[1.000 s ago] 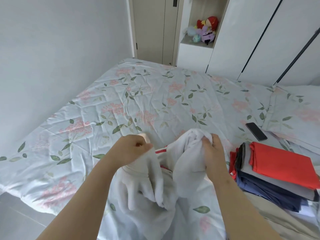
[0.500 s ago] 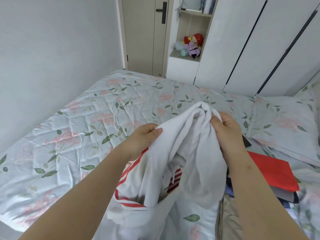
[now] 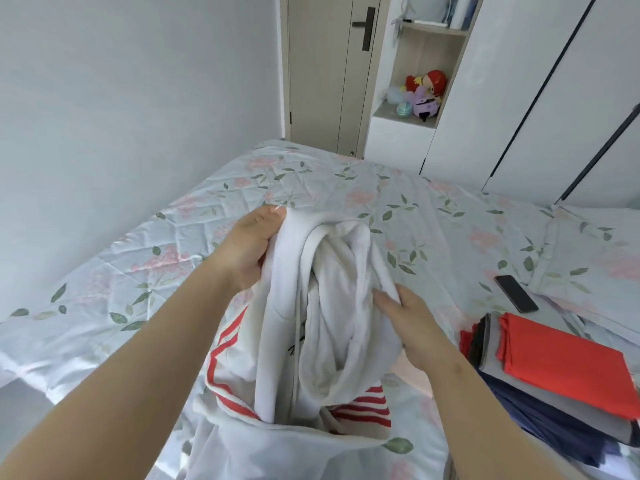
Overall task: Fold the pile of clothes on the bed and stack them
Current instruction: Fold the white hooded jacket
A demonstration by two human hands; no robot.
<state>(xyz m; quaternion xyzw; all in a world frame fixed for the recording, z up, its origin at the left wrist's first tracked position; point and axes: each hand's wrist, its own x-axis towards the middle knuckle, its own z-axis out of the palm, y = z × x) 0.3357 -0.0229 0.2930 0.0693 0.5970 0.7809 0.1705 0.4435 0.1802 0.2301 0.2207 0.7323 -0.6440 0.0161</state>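
- The white top, which has red stripes, is held up in the air over the near edge of the bed. It is bunched up, and its lower part hangs down low.
- The upper edge of the white top is gripped by the left hand, with the fingers curled round it. A fold on the other side is held by the right hand.
- The white top is not yet spread flat. If it were folded like this, lumps or a twisted sleeve could be folded in, and a messy shape would be made.
- If one grip were let go, the white top could slide down to the floor, because so much of it hangs by the edge.
- To the right of the white top, a stack of folded clothes is laid on the bed, with a red piece on top. It could be knocked over if the white top is swung out wide.
- Further right of the white top, a dark phone and a pillow are seen. The phone could be covered or flicked away.
- The bed is soft, and its flowered cover is wrinkled, so bumpy folds could be made.
- Far behind the white top, a door, a shelf of soft toys and a white wardrobe are seen. A bare wall is on the left.
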